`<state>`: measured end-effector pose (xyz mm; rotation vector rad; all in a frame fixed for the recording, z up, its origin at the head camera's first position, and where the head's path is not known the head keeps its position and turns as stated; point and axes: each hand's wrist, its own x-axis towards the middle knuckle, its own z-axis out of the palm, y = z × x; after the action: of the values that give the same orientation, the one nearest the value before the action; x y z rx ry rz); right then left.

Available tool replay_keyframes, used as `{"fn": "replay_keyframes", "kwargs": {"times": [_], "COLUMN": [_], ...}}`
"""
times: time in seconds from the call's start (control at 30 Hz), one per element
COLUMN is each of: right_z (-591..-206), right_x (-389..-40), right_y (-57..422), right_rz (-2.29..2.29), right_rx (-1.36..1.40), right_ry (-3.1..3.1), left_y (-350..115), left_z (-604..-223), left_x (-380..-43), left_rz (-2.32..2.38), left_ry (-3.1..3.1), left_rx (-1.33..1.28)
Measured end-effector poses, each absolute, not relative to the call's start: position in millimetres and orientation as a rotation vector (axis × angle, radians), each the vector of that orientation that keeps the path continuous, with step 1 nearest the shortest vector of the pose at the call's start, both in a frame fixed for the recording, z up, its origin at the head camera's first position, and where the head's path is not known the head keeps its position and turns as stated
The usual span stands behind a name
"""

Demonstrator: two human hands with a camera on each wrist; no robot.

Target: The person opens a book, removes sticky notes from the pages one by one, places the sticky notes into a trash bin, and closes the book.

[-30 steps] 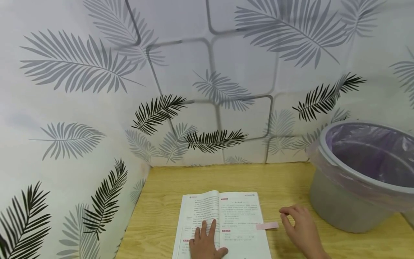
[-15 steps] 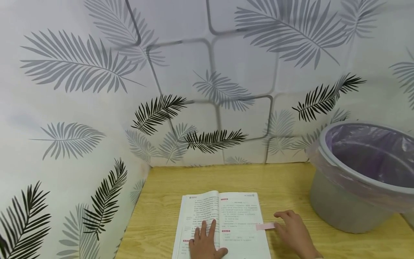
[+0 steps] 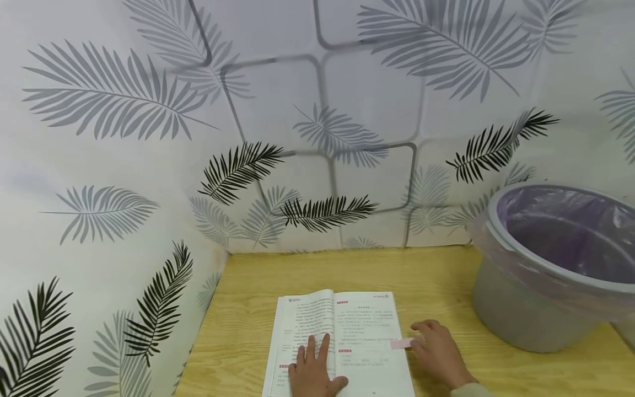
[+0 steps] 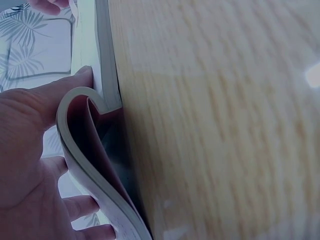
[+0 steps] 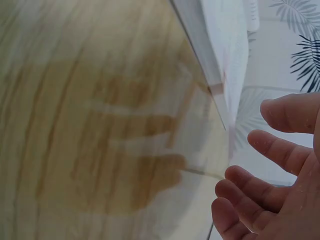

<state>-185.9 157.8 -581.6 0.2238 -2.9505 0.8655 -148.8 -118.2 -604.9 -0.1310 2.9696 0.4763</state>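
Note:
An open book [image 3: 368, 325] with printed pages lies on the wooden table. My left hand [image 3: 311, 372] rests on its left page, fingers spread and thumb near the gutter. In the left wrist view, the left hand [image 4: 30, 145] lies against the book's curved page block [image 4: 82, 150]. A pink paper strip [image 3: 399, 344] juts past the right page's edge. Beside that edge is my right hand [image 3: 439, 353], its thumb by the strip's outer end; the head view cannot show whether they touch. The right wrist view shows the right hand's fingers [image 5: 287, 150] loosely bent and apart.
A large grey bin [image 3: 536, 298] with a purple plastic liner [image 3: 545, 220] stands to the right of the right hand. Behind the table [image 3: 317, 270] rises a wall [image 3: 367, 110] with a leaf pattern; it also runs along the left side.
My right hand has moved left, from apart from the pink strip to its outer end. The left hand stays on the page. The head view has shifted slightly.

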Motion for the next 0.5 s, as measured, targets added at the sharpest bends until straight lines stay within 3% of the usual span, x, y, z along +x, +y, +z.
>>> {"fn": "replay_keyframes", "kwargs": {"times": [0.5], "right_z": [-591.1], "right_x": [-195.4], "right_y": [151.1], "right_rz": [0.745], "right_rx": [0.254], "right_ry": [-3.030], "left_y": [-119.2], "left_z": [-602.2], "left_x": [-148.9], "left_rz": [0.515], "left_ry": [2.957], "left_rx": [-0.128]}}
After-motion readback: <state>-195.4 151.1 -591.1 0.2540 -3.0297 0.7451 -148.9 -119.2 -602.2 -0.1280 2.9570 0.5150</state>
